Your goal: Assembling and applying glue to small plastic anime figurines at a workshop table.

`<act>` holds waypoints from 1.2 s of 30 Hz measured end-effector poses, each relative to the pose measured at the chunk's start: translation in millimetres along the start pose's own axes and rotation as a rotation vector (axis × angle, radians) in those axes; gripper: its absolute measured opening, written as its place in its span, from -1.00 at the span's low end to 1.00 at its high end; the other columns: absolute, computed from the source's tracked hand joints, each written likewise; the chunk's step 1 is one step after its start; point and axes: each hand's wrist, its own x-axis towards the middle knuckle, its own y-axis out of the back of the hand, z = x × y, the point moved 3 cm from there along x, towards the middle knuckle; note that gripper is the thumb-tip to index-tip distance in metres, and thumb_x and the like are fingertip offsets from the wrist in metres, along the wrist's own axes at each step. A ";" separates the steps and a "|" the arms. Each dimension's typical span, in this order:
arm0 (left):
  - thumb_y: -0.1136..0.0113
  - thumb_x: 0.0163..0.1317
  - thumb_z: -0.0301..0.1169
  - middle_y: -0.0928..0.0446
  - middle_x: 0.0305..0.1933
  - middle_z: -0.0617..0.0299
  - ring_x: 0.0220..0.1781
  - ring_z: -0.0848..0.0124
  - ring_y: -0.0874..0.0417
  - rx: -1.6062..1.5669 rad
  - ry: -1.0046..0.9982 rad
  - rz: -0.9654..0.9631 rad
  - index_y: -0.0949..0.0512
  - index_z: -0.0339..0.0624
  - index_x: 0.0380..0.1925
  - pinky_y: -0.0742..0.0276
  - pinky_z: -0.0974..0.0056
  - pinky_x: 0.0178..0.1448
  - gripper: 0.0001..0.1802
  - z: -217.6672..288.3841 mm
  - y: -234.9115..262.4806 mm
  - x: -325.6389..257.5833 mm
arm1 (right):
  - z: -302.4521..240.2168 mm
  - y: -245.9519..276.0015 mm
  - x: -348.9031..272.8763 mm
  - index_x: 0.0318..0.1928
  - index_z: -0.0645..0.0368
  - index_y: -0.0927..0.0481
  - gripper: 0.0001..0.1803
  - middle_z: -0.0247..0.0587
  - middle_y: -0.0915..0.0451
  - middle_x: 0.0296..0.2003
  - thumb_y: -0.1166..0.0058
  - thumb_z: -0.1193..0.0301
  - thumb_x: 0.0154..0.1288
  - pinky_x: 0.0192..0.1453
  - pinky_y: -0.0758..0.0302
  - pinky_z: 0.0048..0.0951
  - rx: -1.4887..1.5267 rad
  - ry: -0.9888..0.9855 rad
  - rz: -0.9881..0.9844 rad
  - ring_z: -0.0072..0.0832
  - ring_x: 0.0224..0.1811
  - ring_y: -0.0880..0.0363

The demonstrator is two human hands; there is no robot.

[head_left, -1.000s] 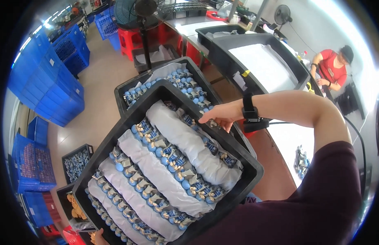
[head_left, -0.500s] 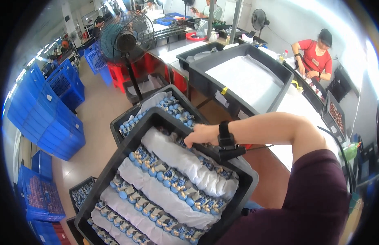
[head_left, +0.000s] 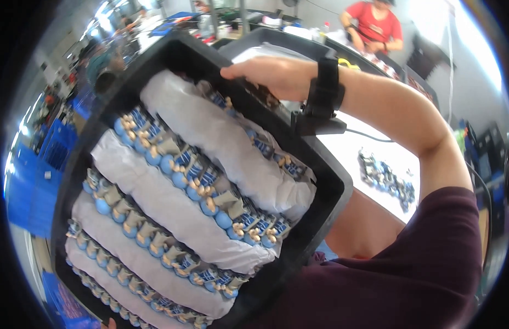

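Blue crates (head_left: 29, 192) far left. Left hand (head_left: 109, 324) barely in frame at tray's (head_left: 332, 178) lower edge; can't tell its grip. Tray mid-view, tilted, rows of figures (head_left: 177, 178) between paper strips (head_left: 167, 203). Right hand (head_left: 276, 77) closed around upper-right rim. White table (head_left: 400, 156) right, small pieces (head_left: 389, 178) piled on it.

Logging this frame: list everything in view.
Tray: one, black, centre
Paper strips: four, white, inside tray
Figurines: many, blue and beige, rows beside strips
Loose figurines: several, blue and dark, on tabletop
Tabletop: one, white, right
Second tray: one, dark grey, beyond first
Co-worker: one, red shirt, upper right
Crates: several, blue, left
Fan: one, dark, blurred, upper left
Clutter: uncounted, mixed, background
Wristband: one, black, right wrist
Right fingers: count unclear, bare, on tray rim
Left fingers: count unclear, bare, lower tray edge
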 end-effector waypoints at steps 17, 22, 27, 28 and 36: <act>0.14 0.16 -0.52 -0.38 0.01 0.01 -0.02 0.26 -0.48 -0.221 -0.041 -0.238 -0.23 -0.44 0.01 -0.38 0.26 0.06 -0.61 -52.9 179.4 16.6 | -23.5 -180.2 -37.4 -0.24 0.31 -0.48 -0.56 -0.26 -0.52 -0.43 0.11 0.11 0.23 -0.39 -0.40 -0.51 -0.187 0.031 -0.044 -0.57 -0.47 -0.47; 0.08 0.12 -0.55 -0.44 -0.08 0.07 -0.08 0.32 -0.49 -0.204 -0.137 -0.229 -0.29 -0.42 -0.03 -0.36 0.28 0.03 -0.63 -10.8 251.1 -28.0 | -64.0 -181.9 -112.4 -0.09 0.31 -0.43 -0.52 -0.15 -0.54 -0.28 0.17 0.11 0.26 -0.26 -0.45 -0.40 -0.089 0.107 -0.050 -0.46 -0.34 -0.52; 0.08 0.11 -0.56 -0.47 -0.10 0.06 -0.14 0.30 -0.53 -0.156 0.008 -0.358 -0.34 -0.44 -0.06 -0.43 0.25 -0.03 -0.65 -13.4 26.1 -154.1 | 51.5 72.7 -208.7 -0.10 0.35 -0.43 -0.49 -0.14 -0.54 -0.24 0.26 0.09 0.29 -0.22 -0.46 -0.41 0.054 -0.149 0.012 -0.43 -0.27 -0.54; 0.06 0.11 -0.57 -0.48 -0.13 0.06 -0.17 0.33 -0.54 -0.111 0.024 -0.323 -0.34 -0.45 -0.08 -0.46 0.28 -0.10 -0.66 -12.5 -51.8 -190.5 | 89.1 151.0 -223.4 -0.10 0.36 -0.42 -0.49 -0.12 -0.54 -0.23 0.28 0.10 0.30 -0.22 -0.46 -0.41 0.050 -0.195 0.036 -0.41 -0.26 -0.54; -0.03 0.07 -0.54 -0.52 -0.29 0.15 -0.32 0.43 -0.53 0.009 0.041 -0.376 -0.44 -0.45 -0.23 -0.45 0.35 -0.25 -0.75 10.3 -635.5 -406.1 | 345.0 716.3 -268.5 -0.10 0.34 -0.41 -0.51 -0.12 -0.53 -0.24 0.30 0.11 0.32 -0.21 -0.46 -0.42 0.044 -0.193 0.135 -0.41 -0.28 -0.53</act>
